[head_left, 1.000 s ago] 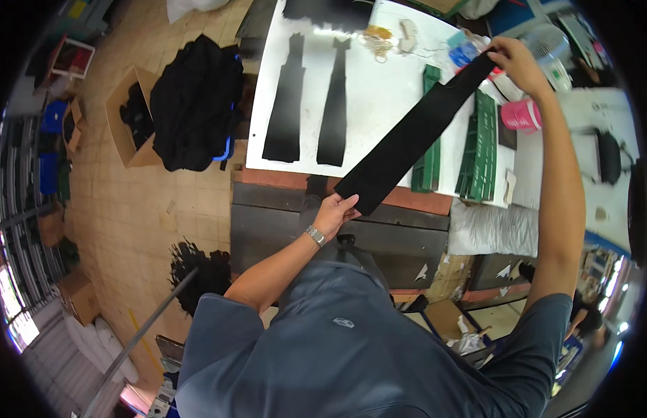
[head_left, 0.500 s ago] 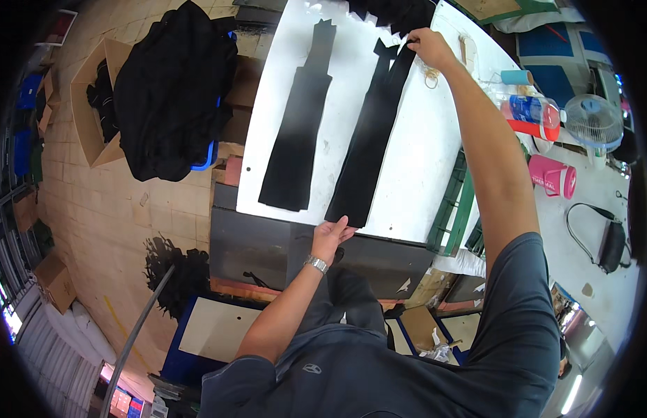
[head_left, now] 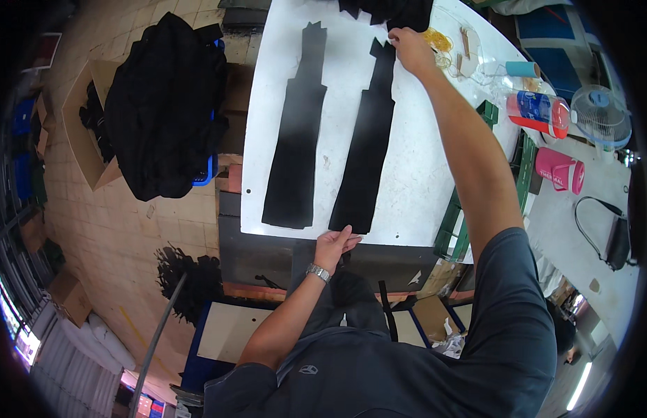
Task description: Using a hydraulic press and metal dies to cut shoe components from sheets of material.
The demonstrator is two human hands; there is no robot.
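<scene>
Right now two long black cloth strips lie flat on a white table (head_left: pixel 421 160), side by side and not touching. The right strip (head_left: pixel 369 146) runs from the near edge of the table up toward the far edge. The left hand (head_left: pixel 335 245) is at the near edge, with its fingers close together and their tips pressing on the bottom end of this strip. There is a shiny watch (head_left: pixel 318 272) on that wrist. The right hand (head_left: pixel 410 47) reaches far out to the strip's top end, near the far edge. Its fingers are bent down onto the cloth (I cannot tell if they pinch it or only press it).

The left strip (head_left: pixel 299 132) lies flat with no hand on it. A dark heap of more black cloth (head_left: pixel 396 10) sits at the far edge, just past the right hand. Toward the far right corner are some yellow bands (head_left: pixel 438 40) and a red bottle (head_left: pixel 539 111) lying on its side. Further right stand a pink cup (head_left: pixel 559 169) and a small white fan (head_left: pixel 601 115). Down on the floor to the left, a big pile of black fabric (head_left: pixel 167 104) rests beside a cardboard box (head_left: pixel 80 132).
</scene>
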